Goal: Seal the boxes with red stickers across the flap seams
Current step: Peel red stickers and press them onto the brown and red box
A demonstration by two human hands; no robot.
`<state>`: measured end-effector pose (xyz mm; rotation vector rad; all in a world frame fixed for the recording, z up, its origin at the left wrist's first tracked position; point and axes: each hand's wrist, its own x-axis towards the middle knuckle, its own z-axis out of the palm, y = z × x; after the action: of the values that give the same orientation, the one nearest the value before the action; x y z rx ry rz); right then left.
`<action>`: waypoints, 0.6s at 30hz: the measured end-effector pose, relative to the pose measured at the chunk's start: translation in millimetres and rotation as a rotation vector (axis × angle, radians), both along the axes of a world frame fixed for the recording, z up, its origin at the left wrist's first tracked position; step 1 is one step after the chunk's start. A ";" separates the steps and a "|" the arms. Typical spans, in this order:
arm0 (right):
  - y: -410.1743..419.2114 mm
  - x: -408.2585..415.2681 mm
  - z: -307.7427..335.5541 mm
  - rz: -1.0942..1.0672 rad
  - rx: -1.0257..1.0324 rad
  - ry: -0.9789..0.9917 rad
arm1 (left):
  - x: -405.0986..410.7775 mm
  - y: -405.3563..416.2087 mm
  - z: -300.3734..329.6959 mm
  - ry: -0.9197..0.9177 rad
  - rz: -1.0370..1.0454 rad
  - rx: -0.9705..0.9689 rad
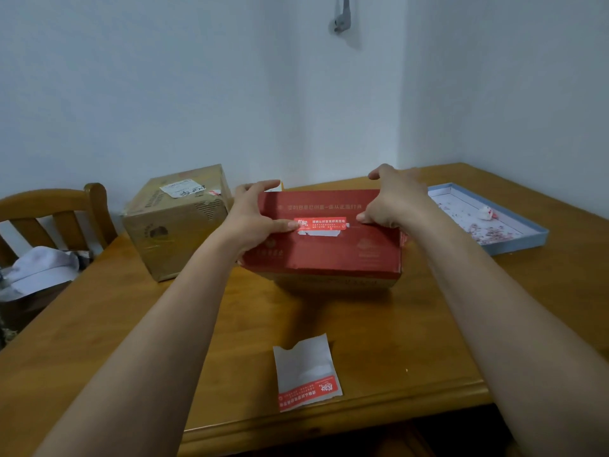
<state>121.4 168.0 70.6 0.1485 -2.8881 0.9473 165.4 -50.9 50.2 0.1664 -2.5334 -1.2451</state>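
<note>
Hands grip the red box (324, 245) from both ends at mid-table: the left hand (255, 217) wraps its left end, thumb on the lid touching the red sticker (321, 223), and the right hand (397, 197) curls over the far right edge, thumb near the sticker's right end. That sticker lies across the flap seam. Left of it, just beside, stands a brown taped box (176, 222). Near the table's (99, 324) front edge lies a sticker backing sheet (306, 374); far right, a shallow blue tray (487, 219).
</note>
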 end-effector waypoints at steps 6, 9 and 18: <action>12.4 10.2 12.1 0.023 0.227 0.048 | -12.1 -1.9 -23.9 0.051 -0.046 0.191; 6.3 15.4 15.3 0.102 0.194 -0.002 | -16.1 7.0 -25.2 0.076 0.085 0.146; -8.4 -3.5 -15.8 0.122 0.239 -0.082 | -5.1 7.5 -22.7 -0.364 0.336 0.140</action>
<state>117.9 159.6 54.8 0.3138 -3.0909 0.6342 160.3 -43.5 27.4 0.8848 -2.5547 -1.3477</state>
